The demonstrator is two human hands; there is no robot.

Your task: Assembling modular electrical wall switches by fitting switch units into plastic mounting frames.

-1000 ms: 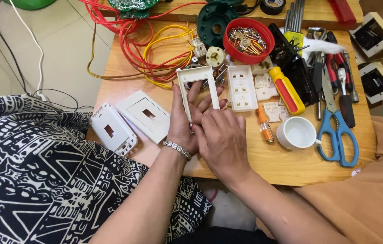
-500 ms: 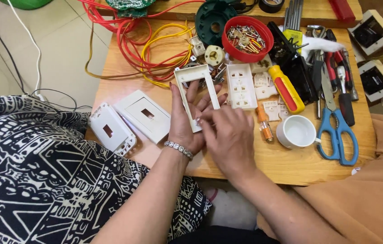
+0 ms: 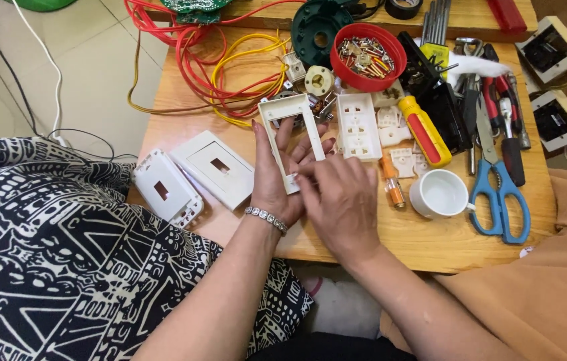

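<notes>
Left hand (image 3: 277, 184): palm up mid-table, fingers closed round white frame (image 3: 291, 137).
Right hand (image 3: 340, 200): knuckles up, fingertips pinched on frame's near end.
Red bowl (image 3: 368, 47): far edge, held screws.
White cup (image 3: 438, 194): right of hands.

White rect. plastic frame (image 3: 295, 137), open centre, held above tabletop.

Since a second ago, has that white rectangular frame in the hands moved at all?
No. The white frame stays just left of the white socket plate, its top beside the yellow wires; only the right hand fingers shifted slightly.
</notes>
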